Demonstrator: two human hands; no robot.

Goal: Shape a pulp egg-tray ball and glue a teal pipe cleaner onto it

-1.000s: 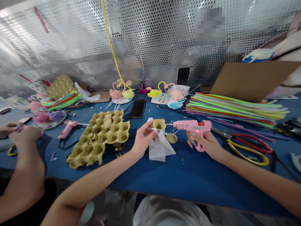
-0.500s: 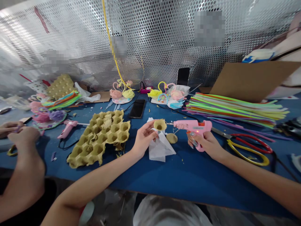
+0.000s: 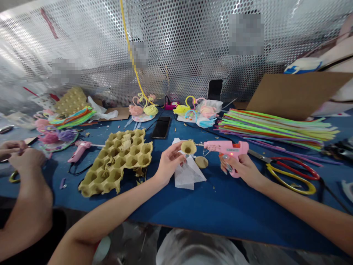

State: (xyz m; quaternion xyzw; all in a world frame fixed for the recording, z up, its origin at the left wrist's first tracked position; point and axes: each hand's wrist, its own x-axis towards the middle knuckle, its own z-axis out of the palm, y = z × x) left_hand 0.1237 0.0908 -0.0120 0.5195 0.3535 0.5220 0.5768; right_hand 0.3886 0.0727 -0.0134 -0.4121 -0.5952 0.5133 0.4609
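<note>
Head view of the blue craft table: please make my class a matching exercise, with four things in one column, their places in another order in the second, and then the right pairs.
Things
1. pink plastic glue gun with a glowing light
2. small yellowish-brown pulp cup
3. large yellowish-brown pulp egg tray
4. large metal scissors with red and yellow handles

Places
A. lying to the left of the left hand
B. lying to the right of the right hand
C. in the left hand's fingers
D. gripped in the right hand

Pairs: 1-D, 2-C, 3-A, 4-B
</note>
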